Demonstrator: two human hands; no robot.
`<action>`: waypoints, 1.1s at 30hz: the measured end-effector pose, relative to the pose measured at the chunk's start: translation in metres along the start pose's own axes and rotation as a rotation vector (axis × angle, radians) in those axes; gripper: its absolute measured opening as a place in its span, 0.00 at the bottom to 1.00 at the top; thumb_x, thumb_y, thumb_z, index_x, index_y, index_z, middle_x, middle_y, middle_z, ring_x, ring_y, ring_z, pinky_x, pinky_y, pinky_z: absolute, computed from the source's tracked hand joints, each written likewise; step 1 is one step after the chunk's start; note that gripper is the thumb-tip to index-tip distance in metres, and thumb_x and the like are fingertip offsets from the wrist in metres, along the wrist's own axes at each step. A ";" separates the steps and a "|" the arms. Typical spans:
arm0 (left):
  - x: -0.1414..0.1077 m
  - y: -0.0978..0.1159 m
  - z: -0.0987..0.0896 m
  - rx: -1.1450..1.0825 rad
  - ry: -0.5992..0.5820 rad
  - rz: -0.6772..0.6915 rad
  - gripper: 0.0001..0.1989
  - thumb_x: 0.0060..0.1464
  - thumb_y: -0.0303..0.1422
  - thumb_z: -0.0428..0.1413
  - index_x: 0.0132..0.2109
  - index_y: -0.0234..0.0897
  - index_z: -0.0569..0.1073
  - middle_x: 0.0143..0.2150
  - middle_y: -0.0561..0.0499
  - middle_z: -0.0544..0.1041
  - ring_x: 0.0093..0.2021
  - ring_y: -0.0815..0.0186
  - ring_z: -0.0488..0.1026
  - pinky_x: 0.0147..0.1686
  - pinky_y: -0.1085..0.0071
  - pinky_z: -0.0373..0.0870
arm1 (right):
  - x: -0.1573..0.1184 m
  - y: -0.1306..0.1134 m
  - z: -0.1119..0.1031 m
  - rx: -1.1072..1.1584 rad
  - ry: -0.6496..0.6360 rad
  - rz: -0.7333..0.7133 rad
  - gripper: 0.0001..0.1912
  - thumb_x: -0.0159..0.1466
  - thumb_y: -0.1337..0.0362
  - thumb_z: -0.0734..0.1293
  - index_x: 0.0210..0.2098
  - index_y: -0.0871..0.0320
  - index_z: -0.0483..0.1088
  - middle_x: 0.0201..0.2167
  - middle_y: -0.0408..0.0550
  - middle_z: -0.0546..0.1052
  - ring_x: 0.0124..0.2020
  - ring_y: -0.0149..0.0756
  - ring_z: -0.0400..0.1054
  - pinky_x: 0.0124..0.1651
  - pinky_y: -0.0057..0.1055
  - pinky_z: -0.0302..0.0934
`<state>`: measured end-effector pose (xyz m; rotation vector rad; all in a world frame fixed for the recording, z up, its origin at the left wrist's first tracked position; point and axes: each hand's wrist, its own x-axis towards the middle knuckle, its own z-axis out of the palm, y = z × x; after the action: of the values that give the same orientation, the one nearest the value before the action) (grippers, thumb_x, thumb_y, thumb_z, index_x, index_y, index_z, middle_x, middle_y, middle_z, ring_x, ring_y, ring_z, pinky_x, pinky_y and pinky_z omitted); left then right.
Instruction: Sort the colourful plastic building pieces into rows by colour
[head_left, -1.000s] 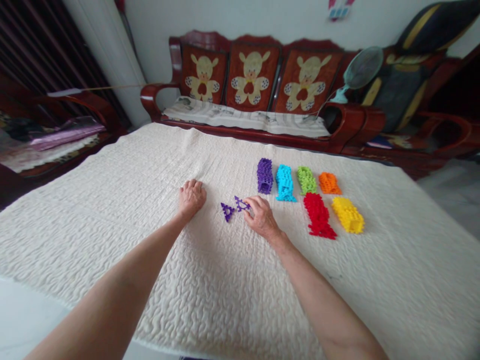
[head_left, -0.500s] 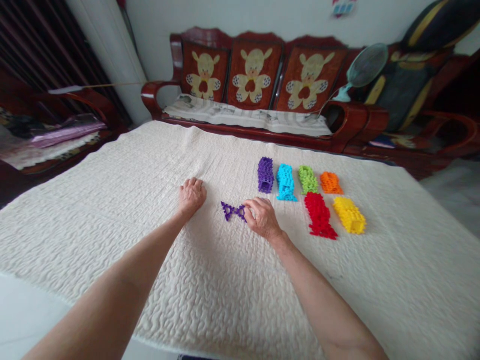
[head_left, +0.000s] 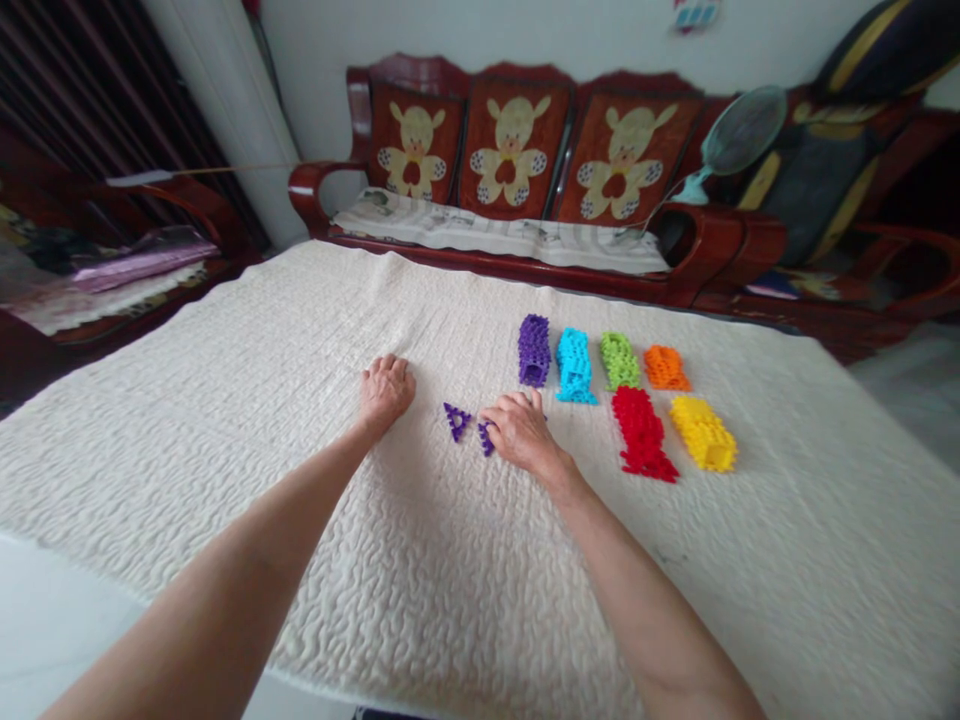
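On the cream quilted cloth [head_left: 405, 560] my left hand [head_left: 387, 388] rests palm down, fingers slightly bent and a little apart, holding nothing. To its right lies a flat purple triangular toy piece [head_left: 457, 422] with a hole in its middle and a notched edge. My right hand [head_left: 517, 428] is curled down over a second purple toy piece [head_left: 486, 438]; its left edge shows beside the thumb, and my fingers hide the rest. A small bit of purple also peeks out on the right side of this hand. The two triangles lie apart.
Beyond my right hand stand stacks of interlocking pieces: purple [head_left: 534, 350], blue [head_left: 575, 366], green [head_left: 620, 361] and orange [head_left: 667, 368]. Closer are red [head_left: 643, 436] and yellow [head_left: 703, 433] stacks. A wooden sofa [head_left: 480, 255] and a fan [head_left: 742, 132] are behind.
My right hand has shifted slightly left and turned more over the second purple piece. A gap now shows between it and the first triangle. My left hand stays in place.
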<state>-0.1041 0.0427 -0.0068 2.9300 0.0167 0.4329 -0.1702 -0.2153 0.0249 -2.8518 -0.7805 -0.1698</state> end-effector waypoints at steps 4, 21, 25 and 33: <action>0.000 0.001 -0.001 -0.006 0.003 -0.003 0.15 0.63 0.34 0.44 0.51 0.40 0.72 0.53 0.43 0.73 0.56 0.53 0.66 0.51 0.57 0.62 | -0.002 -0.003 -0.007 0.000 -0.089 -0.002 0.13 0.65 0.68 0.61 0.43 0.53 0.76 0.40 0.51 0.74 0.48 0.44 0.63 0.56 0.44 0.44; 0.001 0.000 0.000 0.010 0.006 0.009 0.16 0.63 0.34 0.43 0.51 0.40 0.72 0.53 0.43 0.73 0.56 0.54 0.66 0.51 0.57 0.63 | -0.001 0.009 -0.007 0.187 0.011 -0.065 0.10 0.62 0.72 0.63 0.42 0.57 0.71 0.40 0.47 0.77 0.44 0.37 0.67 0.49 0.34 0.51; 0.002 0.000 0.000 0.014 -0.001 0.003 0.17 0.63 0.34 0.43 0.51 0.40 0.72 0.53 0.43 0.73 0.56 0.55 0.66 0.50 0.58 0.63 | 0.005 0.030 -0.012 0.173 0.327 0.155 0.10 0.64 0.71 0.62 0.43 0.57 0.71 0.41 0.49 0.77 0.46 0.40 0.67 0.51 0.35 0.52; 0.001 0.002 -0.001 0.022 -0.003 0.002 0.17 0.63 0.34 0.43 0.52 0.40 0.72 0.53 0.42 0.73 0.56 0.55 0.66 0.50 0.58 0.63 | 0.014 0.071 0.004 0.011 0.499 0.377 0.11 0.64 0.67 0.63 0.45 0.58 0.72 0.41 0.53 0.77 0.46 0.45 0.64 0.52 0.39 0.49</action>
<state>-0.1039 0.0411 -0.0050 2.9529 0.0189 0.4308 -0.1217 -0.2673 0.0132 -2.6965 -0.1431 -0.7740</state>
